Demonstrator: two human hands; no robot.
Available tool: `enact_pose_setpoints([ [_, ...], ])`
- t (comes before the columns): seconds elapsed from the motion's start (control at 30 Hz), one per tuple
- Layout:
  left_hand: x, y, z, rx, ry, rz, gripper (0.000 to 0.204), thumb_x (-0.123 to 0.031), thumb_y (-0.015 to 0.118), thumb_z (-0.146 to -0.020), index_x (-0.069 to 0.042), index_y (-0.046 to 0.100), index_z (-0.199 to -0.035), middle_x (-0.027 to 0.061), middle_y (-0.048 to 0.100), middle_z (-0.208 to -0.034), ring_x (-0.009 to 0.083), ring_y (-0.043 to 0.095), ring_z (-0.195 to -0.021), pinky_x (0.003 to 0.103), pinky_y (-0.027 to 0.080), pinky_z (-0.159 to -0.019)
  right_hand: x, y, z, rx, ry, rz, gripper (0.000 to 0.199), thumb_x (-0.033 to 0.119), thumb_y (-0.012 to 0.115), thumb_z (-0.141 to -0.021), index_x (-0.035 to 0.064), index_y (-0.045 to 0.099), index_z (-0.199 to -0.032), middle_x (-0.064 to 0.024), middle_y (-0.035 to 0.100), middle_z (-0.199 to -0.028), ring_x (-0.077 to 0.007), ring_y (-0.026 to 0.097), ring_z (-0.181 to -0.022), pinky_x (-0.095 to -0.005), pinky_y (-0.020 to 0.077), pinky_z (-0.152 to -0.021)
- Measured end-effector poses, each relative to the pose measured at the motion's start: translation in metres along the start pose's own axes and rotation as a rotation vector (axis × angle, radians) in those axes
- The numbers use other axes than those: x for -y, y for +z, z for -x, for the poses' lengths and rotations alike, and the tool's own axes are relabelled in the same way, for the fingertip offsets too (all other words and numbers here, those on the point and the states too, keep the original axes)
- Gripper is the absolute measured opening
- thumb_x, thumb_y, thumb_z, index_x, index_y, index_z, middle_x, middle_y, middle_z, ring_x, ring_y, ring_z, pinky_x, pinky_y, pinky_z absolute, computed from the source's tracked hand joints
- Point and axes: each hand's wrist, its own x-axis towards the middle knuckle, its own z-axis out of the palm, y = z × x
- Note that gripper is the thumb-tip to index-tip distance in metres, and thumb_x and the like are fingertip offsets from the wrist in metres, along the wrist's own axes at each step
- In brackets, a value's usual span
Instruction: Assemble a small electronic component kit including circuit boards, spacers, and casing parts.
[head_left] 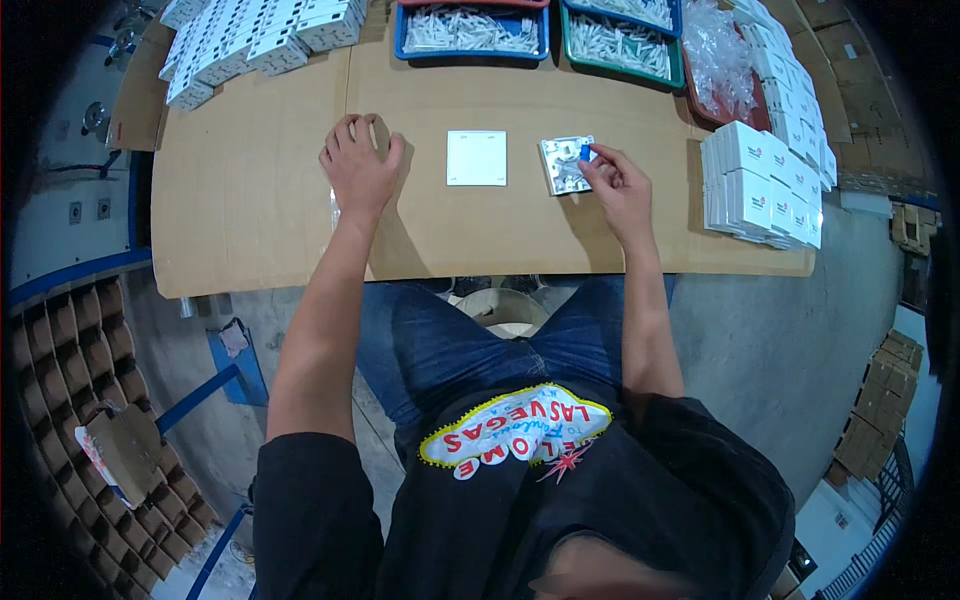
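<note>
My left hand [362, 165] rests palm down on the cardboard-covered table [270, 200], its fingers bent and apart, with nothing in them. Between my hands lies a flat white square [476, 158], like a small box or panel, touched by neither. To its right is a shiny silver square packet [562, 168]. Thumb and fingertips of my right hand [622, 190] pinch a small blue piece [585, 153] at the packet's right edge. Whether that blue piece is fixed to the packet, I cannot tell.
Stacked small white boxes stand at the far left [265, 35] and the right [760, 185]. Along the far edge are a blue tray [472, 60] and a green tray [625, 72] of white parts. A red tray [708, 115] holds clear plastic bags [720, 60].
</note>
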Motion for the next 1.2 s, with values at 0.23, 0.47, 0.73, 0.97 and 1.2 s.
enact_pose_setpoints([
  [0.23, -0.001, 0.002, 0.001, -0.021, -0.01, 0.007, 0.042, -0.038, 0.069, -0.089, -0.014, 0.064, -0.123, 0.0119, 0.059, -0.13, 0.0322, 0.053, -0.125, 0.049, 0.039, -0.105, 0.01, 0.015, -0.019, 0.097, -0.338, 0.321, 0.029, 0.01, 0.08, -0.085, 0.0044, 0.073, -0.112, -0.0106, 0.065, -0.11, -0.0263, 0.066, -0.1, -0.0346, 0.0534, -0.084],
  [0.47, -0.001, 0.002, 0.0, -0.021, -0.026, 0.004, 0.042, -0.036, 0.07, -0.088, -0.014, 0.064, -0.123, 0.0115, 0.059, -0.13, 0.0317, 0.053, -0.125, 0.049, 0.039, -0.105, 0.012, 0.013, -0.031, 0.186, -0.318, 0.388, 0.03, 0.01, 0.079, -0.087, 0.0028, 0.072, -0.116, -0.009, 0.065, -0.112, -0.0236, 0.065, -0.104, -0.0327, 0.0527, -0.089],
  [0.73, 0.001, 0.002, 0.0, -0.034, -0.023, 0.015, 0.041, -0.038, 0.069, -0.088, -0.014, 0.066, -0.121, 0.0098, 0.059, -0.129, 0.0302, 0.053, -0.123, 0.048, 0.039, -0.103, 0.015, 0.013, -0.037, 0.274, -0.291, 0.442, 0.03, 0.015, 0.078, -0.087, 0.0058, 0.073, -0.114, -0.0096, 0.066, -0.109, -0.0295, 0.066, -0.104, -0.0374, 0.0532, -0.089],
  [0.97, 0.0, 0.003, 0.0, -0.044, -0.026, 0.02, 0.041, -0.037, 0.069, -0.087, -0.015, 0.065, -0.12, 0.0082, 0.058, -0.127, 0.0287, 0.052, -0.123, 0.048, 0.038, -0.104, 0.017, 0.013, -0.04, 0.274, -0.298, 0.448, 0.029, 0.016, 0.079, -0.086, 0.0054, 0.073, -0.112, -0.0096, 0.066, -0.109, -0.0306, 0.066, -0.103, -0.0386, 0.053, -0.089],
  [1.2, -0.002, 0.002, -0.001, -0.025, -0.034, 0.016, 0.041, -0.037, 0.069, -0.087, -0.014, 0.066, -0.12, 0.0084, 0.058, -0.128, 0.0289, 0.052, -0.124, 0.048, 0.038, -0.104, 0.017, 0.011, -0.045, 0.32, -0.239, 0.552, 0.03, 0.017, 0.079, -0.085, 0.0065, 0.074, -0.112, -0.0099, 0.066, -0.111, -0.0303, 0.067, -0.103, -0.0387, 0.0535, -0.09],
])
